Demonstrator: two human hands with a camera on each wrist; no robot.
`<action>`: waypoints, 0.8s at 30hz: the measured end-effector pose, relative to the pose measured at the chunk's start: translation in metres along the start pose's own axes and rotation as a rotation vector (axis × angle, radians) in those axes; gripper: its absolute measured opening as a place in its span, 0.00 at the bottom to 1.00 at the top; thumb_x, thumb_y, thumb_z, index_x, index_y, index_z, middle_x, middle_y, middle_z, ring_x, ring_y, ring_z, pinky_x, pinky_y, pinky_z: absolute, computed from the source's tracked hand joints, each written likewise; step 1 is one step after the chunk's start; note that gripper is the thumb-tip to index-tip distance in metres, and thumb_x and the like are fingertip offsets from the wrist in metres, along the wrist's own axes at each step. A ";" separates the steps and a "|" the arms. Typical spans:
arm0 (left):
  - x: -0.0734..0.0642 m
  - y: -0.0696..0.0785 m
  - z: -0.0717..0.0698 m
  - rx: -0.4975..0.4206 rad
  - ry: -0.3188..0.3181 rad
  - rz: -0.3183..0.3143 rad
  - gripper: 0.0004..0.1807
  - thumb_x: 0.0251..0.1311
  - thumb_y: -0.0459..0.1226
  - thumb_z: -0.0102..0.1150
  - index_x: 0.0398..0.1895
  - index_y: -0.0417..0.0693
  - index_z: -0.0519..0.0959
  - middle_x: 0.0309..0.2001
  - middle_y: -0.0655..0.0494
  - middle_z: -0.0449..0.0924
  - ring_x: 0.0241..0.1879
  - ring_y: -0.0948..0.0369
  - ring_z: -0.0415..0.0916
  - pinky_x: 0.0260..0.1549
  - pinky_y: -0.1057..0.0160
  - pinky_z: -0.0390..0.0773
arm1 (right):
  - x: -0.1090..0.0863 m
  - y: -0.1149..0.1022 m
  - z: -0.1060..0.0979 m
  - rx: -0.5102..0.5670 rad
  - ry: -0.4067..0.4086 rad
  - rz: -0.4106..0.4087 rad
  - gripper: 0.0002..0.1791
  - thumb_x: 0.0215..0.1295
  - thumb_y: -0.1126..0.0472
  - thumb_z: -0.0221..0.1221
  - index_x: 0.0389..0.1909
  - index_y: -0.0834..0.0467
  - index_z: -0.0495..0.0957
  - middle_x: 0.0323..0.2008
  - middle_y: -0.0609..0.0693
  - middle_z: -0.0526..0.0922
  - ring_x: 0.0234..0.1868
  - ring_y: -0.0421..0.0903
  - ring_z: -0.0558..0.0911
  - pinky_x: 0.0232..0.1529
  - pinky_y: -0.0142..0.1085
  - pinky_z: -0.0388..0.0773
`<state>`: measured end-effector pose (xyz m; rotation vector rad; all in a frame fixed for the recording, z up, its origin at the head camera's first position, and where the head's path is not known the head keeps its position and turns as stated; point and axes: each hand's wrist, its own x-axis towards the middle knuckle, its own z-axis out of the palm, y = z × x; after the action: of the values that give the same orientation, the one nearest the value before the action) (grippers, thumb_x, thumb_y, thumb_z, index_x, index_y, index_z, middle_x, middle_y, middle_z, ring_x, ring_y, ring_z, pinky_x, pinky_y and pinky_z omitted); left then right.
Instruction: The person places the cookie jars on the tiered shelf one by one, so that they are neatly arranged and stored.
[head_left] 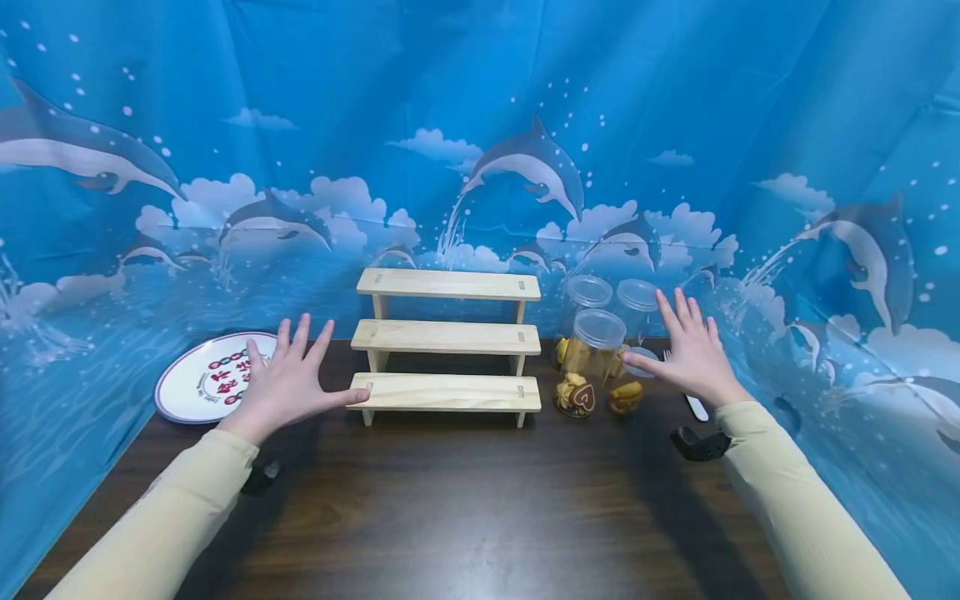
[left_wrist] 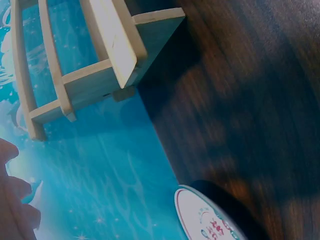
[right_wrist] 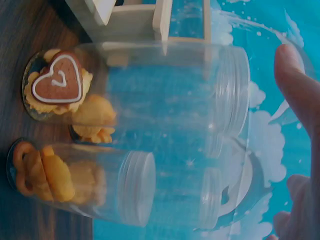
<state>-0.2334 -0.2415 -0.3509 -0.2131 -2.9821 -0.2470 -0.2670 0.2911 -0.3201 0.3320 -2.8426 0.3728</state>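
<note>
My left hand [head_left: 288, 385] is held up with fingers spread, between a round white plate [head_left: 187, 379] with red lettering and a three-tier wooden stand [head_left: 446, 392]. Its thumb overlaps the left end of the stand's lowest step in the head view; whether they touch I cannot tell. My right hand [head_left: 693, 354], fingers also spread, is raised beside several clear lidded jars. One tall jar [right_wrist: 165, 90] has a heart-shaped cookie [right_wrist: 57, 80] and yellow pieces at its bottom. A shorter jar [right_wrist: 137, 187] contains yellow and brown snack pieces [right_wrist: 57, 175]. Both hands hold nothing.
A fork with a white handle [head_left: 697, 407] lies partly hidden behind my right hand. The dark wooden table [head_left: 465, 500] extends in front of the stand. A blue dolphin-print cloth [head_left: 337, 100] hangs behind and along both sides.
</note>
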 end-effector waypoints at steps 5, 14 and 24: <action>0.005 -0.001 0.004 -0.051 -0.035 0.006 0.69 0.39 0.77 0.51 0.75 0.43 0.41 0.73 0.32 0.34 0.70 0.32 0.31 0.59 0.25 0.33 | 0.007 0.012 0.004 0.088 0.015 0.006 0.61 0.54 0.32 0.59 0.75 0.52 0.31 0.74 0.60 0.29 0.73 0.64 0.32 0.66 0.66 0.30; 0.013 -0.005 0.020 -0.192 -0.113 0.012 0.65 0.44 0.70 0.59 0.74 0.37 0.44 0.71 0.27 0.41 0.68 0.30 0.41 0.60 0.28 0.51 | 0.025 0.029 0.011 0.279 0.002 0.065 0.60 0.55 0.38 0.63 0.75 0.48 0.29 0.75 0.55 0.29 0.73 0.64 0.38 0.60 0.73 0.45; 0.030 -0.013 0.035 -0.342 -0.299 -0.158 0.57 0.55 0.65 0.53 0.65 0.20 0.55 0.60 0.22 0.62 0.57 0.33 0.67 0.51 0.40 0.73 | 0.056 0.050 0.007 0.397 -0.039 0.171 0.57 0.59 0.37 0.58 0.74 0.49 0.29 0.74 0.61 0.35 0.71 0.69 0.43 0.61 0.69 0.51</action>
<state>-0.2694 -0.2442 -0.3820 -0.0515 -3.2334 -0.8141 -0.3344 0.3253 -0.3223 0.1685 -2.8273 0.9794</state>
